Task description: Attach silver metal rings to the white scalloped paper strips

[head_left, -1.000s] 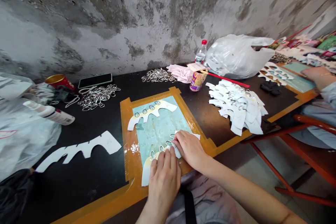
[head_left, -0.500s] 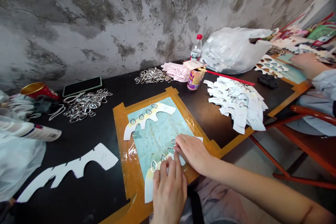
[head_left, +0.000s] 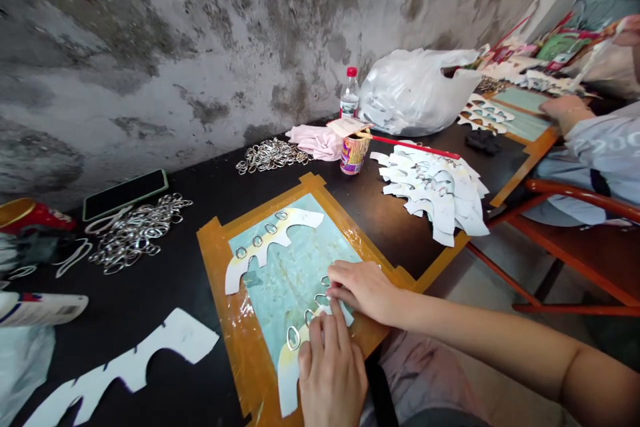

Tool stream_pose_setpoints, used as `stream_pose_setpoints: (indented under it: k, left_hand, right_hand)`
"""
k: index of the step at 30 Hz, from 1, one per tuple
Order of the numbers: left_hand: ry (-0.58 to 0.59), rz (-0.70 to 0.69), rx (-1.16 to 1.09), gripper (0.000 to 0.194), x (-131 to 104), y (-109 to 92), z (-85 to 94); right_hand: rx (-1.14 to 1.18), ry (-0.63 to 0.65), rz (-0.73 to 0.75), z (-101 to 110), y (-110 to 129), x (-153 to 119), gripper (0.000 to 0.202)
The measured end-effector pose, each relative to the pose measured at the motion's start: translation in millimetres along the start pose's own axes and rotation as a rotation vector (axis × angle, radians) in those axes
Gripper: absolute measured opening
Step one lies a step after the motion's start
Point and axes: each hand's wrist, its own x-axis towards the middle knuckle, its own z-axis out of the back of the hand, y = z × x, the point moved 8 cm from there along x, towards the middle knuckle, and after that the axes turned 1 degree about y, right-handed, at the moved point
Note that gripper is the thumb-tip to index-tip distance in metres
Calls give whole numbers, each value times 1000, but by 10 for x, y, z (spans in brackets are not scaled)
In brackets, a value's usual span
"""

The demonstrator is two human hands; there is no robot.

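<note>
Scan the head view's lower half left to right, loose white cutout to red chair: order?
Loose white cutout, uncovered ringed cutout, left hand, right hand, pile of white cutouts, red chair.

A lane of pale-blue sheet [head_left: 283, 287] opens between the near ringed cutout [head_left: 289, 377] and the far ringed cutout [head_left: 264, 246] — passable leftward onto bare black tabletop [head_left: 183, 280], between ring heap [head_left: 137, 233] and loose white cutout [head_left: 126, 371]. Rightward, the cutout stack [head_left: 437, 197] and printed cup [head_left: 353, 157] obstruct.
</note>
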Motion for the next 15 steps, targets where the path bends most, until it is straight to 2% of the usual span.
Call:
stream_pose_setpoints:
  k: [3, 6, 9, 12, 15]
  left_hand:
    - [4, -3, -17, 46, 29, 13, 15]
    - [-13, 1, -15, 44, 60, 15, 47]
    - [-6, 4, -3, 45, 81, 7, 78]
    - [20, 17, 6, 45, 90, -4, 102]
    - [16, 39, 26, 47, 89, -21, 121]
  right_hand:
    - [31, 22, -25, 52, -20, 38, 20]
    - [16, 89, 15, 85, -13, 105, 21]
    - [41, 225, 59, 154, -18, 214, 20]
    - [229, 399, 53, 261, 11, 327, 15]
    - [345, 478, 35, 318, 99, 390, 10]
